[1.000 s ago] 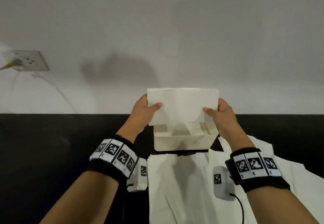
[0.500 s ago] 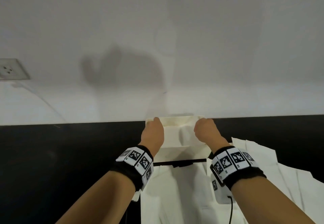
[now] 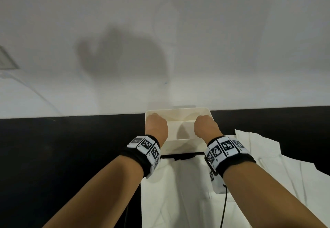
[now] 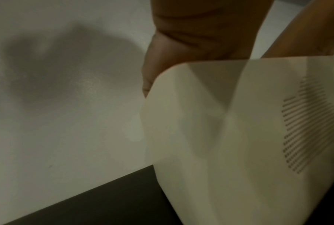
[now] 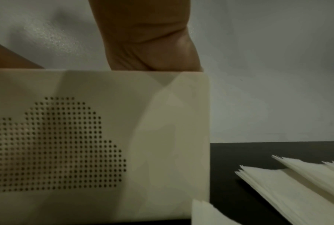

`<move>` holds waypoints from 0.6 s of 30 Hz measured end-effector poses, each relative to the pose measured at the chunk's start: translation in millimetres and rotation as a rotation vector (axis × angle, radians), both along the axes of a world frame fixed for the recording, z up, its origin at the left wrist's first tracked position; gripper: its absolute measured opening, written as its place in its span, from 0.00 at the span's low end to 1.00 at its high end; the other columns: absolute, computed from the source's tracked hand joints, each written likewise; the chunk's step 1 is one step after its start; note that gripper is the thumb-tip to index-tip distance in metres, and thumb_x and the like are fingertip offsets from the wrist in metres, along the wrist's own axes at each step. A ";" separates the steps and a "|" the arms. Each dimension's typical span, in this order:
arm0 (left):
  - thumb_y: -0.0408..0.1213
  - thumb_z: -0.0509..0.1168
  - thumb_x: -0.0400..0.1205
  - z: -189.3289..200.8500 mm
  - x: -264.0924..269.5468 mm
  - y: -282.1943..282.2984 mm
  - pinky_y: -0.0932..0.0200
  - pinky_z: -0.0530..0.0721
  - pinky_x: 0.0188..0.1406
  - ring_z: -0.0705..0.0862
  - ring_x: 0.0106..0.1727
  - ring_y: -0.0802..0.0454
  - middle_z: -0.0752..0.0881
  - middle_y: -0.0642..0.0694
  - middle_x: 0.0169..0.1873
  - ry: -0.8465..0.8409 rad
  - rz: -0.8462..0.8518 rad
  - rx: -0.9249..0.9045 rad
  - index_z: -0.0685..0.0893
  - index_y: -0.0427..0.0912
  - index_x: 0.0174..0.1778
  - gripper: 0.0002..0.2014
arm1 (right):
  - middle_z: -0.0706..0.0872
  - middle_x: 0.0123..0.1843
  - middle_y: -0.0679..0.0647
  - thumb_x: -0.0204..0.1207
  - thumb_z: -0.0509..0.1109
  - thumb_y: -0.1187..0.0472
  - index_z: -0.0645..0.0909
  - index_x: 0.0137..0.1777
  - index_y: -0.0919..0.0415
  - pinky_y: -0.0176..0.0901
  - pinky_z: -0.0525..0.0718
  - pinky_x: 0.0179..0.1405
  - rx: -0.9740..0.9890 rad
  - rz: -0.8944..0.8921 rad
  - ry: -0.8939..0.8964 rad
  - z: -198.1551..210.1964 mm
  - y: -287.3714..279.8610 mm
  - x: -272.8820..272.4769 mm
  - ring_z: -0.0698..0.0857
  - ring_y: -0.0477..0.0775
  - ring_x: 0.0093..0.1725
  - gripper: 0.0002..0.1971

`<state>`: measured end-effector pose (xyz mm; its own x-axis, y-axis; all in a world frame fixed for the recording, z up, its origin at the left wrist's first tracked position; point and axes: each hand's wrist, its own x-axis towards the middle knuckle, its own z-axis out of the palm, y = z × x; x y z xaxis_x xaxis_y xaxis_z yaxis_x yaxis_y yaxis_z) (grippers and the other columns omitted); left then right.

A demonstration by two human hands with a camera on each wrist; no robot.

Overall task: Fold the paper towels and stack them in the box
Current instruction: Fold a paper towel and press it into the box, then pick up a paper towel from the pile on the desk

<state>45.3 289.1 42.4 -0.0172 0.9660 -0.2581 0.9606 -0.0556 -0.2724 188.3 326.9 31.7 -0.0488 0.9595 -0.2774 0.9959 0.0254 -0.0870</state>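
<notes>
The cream box [image 3: 182, 146] stands on the black table against the wall. Both hands reach down into it: my left hand [image 3: 156, 126] at its left end, my right hand [image 3: 205, 126] at its right end. Between them the folded paper towel [image 3: 178, 126] lies low inside the box. The fingers of both hands are hidden behind the box wall, so any grip on the towel cannot be made out. In the left wrist view the left hand [image 4: 191, 38] dips behind the box [image 4: 220, 137]. In the right wrist view the right hand [image 5: 148, 45] drops behind the perforated box wall [image 5: 162, 137].
An unfolded paper towel [image 3: 178, 192] lies flat on the table [image 3: 71, 156] in front of the box. More loose towels [image 3: 259, 156] spread to the right, seen as a stack [image 5: 297, 182] in the right wrist view. A wall socket [image 3: 7, 60] with a cable sits far left.
A second ago both hands held the folded towel up above the box. They have since lowered it into the box, and the hands have sunk below the rim.
</notes>
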 end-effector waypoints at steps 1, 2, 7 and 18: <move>0.27 0.54 0.83 0.1 0.9 0.2 0.60 0.74 0.49 0.81 0.58 0.49 0.79 0.45 0.43 0.000 -0.011 0.004 0.80 0.41 0.47 0.10 | 0.83 0.60 0.61 0.81 0.55 0.70 0.79 0.59 0.68 0.42 0.77 0.47 0.011 0.012 -0.022 1.9 -2.4 -0.8 0.83 0.60 0.60 0.14; 0.26 0.54 0.83 1.5 2.0 -0.4 0.60 0.75 0.46 0.83 0.58 0.48 0.82 0.44 0.48 -0.004 -0.012 -0.002 0.82 0.40 0.51 0.11 | 0.83 0.61 0.61 0.81 0.55 0.70 0.79 0.60 0.68 0.42 0.77 0.48 0.013 0.018 -0.042 4.3 -4.4 -2.3 0.83 0.60 0.60 0.14; 0.24 0.56 0.81 14.7 -0.5 -9.4 0.58 0.77 0.42 0.84 0.55 0.45 0.83 0.42 0.54 -0.199 0.041 0.142 0.83 0.37 0.54 0.13 | 0.78 0.64 0.61 0.80 0.60 0.66 0.77 0.62 0.68 0.42 0.77 0.50 0.067 0.053 0.041 31.2 -10.9 -0.4 0.81 0.59 0.61 0.14; 0.46 0.68 0.80 23.8 -13.3 -108.4 0.58 0.84 0.51 0.83 0.52 0.52 0.82 0.50 0.54 -0.982 0.441 0.190 0.84 0.46 0.57 0.13 | 0.87 0.44 0.51 0.74 0.74 0.61 0.86 0.54 0.58 0.37 0.85 0.39 0.001 -0.301 0.944 58.6 -119.8 79.3 0.83 0.48 0.37 0.10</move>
